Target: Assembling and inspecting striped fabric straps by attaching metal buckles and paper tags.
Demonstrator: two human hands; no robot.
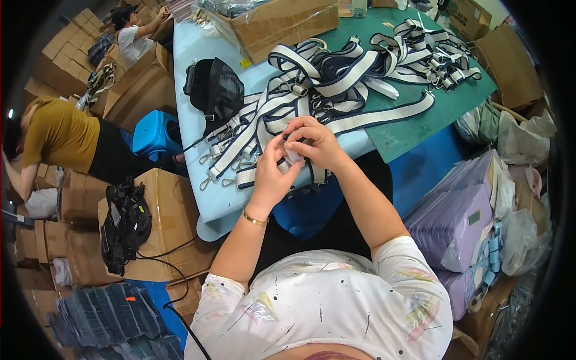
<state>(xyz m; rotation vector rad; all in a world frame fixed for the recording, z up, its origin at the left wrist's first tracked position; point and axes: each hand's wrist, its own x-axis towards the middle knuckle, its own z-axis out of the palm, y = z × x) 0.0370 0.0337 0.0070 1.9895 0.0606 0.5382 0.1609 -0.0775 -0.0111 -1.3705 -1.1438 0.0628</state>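
Above the near edge of the table, my left hand [273, 179] and my right hand [318, 144] meet with bent fingers. Between them is a small whitish piece [292, 155], too covered by fingers to name. My left hand is closed on it from below; the fingertips of my right hand pinch at its upper end. Under and around both hands lie white webbing straps [351, 123] with dark blue edges and metal hooks. Several snap hooks [206, 183] rest by my left hand at the table edge.
A black mesh pouch [221, 90] sits left of the straps, and an open carton [288, 27] stands behind. A blue stool [155, 133], cartons and two other people are on the left. Purple wrapped goods [450, 219] are stacked on the right.
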